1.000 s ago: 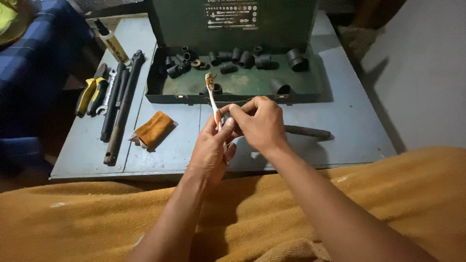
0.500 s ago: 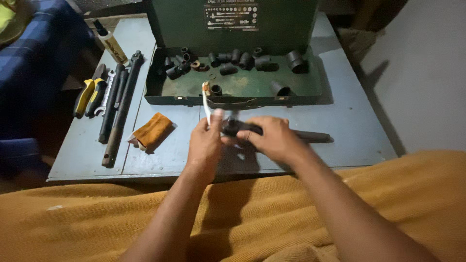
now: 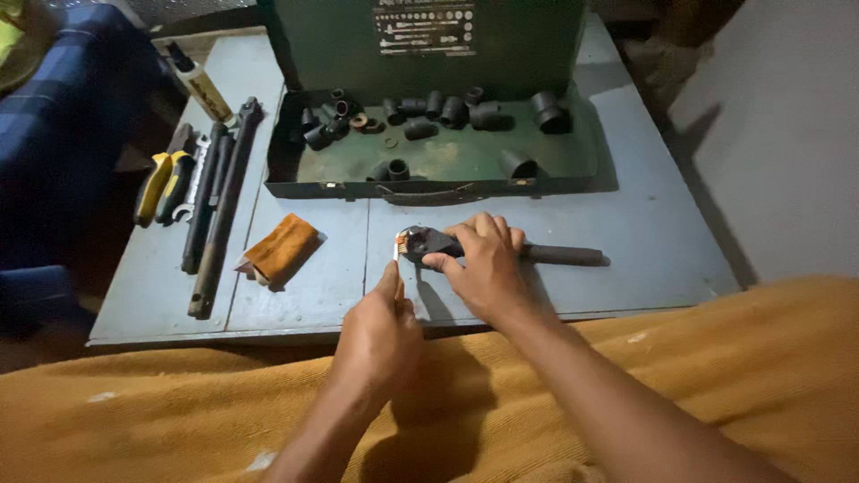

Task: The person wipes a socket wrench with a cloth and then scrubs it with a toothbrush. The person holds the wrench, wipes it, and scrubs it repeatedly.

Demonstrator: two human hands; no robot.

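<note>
Two hands work at the head of a ratchet wrench (image 3: 501, 250) that lies flat on the grey tabletop (image 3: 653, 224), just in front of the open green socket case (image 3: 429, 165). My right hand (image 3: 483, 264) covers the head, fingers closed around it to hold it steady. My left hand (image 3: 380, 326) pinches a small brush (image 3: 396, 249), its bristle end touching the head. I judge the step in hand to be cleaning the ratchet head. The next move calls for short brush strokes while I keep the wrench pinned flat.
</note>
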